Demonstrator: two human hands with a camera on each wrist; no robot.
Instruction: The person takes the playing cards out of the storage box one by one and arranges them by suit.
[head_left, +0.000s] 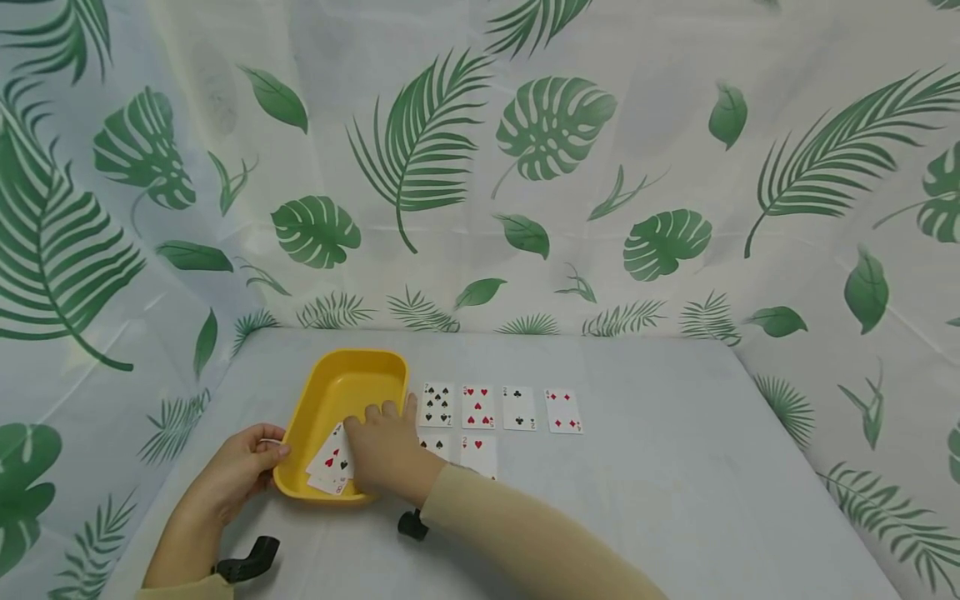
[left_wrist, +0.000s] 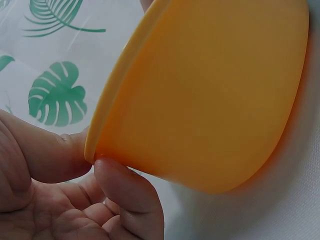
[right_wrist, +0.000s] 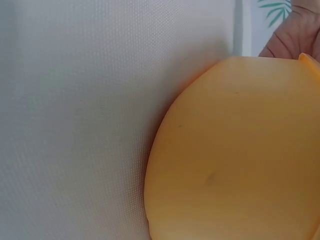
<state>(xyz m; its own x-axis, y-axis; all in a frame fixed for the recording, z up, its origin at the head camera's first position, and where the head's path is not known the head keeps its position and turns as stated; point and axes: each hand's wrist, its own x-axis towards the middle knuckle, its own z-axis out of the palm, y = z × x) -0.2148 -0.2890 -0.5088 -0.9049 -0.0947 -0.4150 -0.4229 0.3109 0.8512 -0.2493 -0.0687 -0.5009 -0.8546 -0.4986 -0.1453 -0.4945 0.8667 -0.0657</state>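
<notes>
A yellow plastic tray [head_left: 366,367] stands on the left part of the table. My left hand [head_left: 234,468] pinches its left rim between thumb and finger, which the left wrist view shows close up on the tray's wall [left_wrist: 210,100]. Inside the tray's near end lie a few overlapping playing cards [head_left: 330,462], face up, with red and black pips. My right hand [head_left: 390,446] reaches over the tray's right side, its fingers bent beside these cards. Whether it grips a card is hidden. The right wrist view shows only the tray's outer wall [right_wrist: 235,150] and part of the left hand.
Right of the tray, several face-up cards form a back row, among them a two of clubs [head_left: 519,408] and a diamond card [head_left: 564,412]. A two of hearts [head_left: 478,454] lies in a nearer row, partly behind my right forearm. Leaf-print cloth [head_left: 450,167] hangs behind the table.
</notes>
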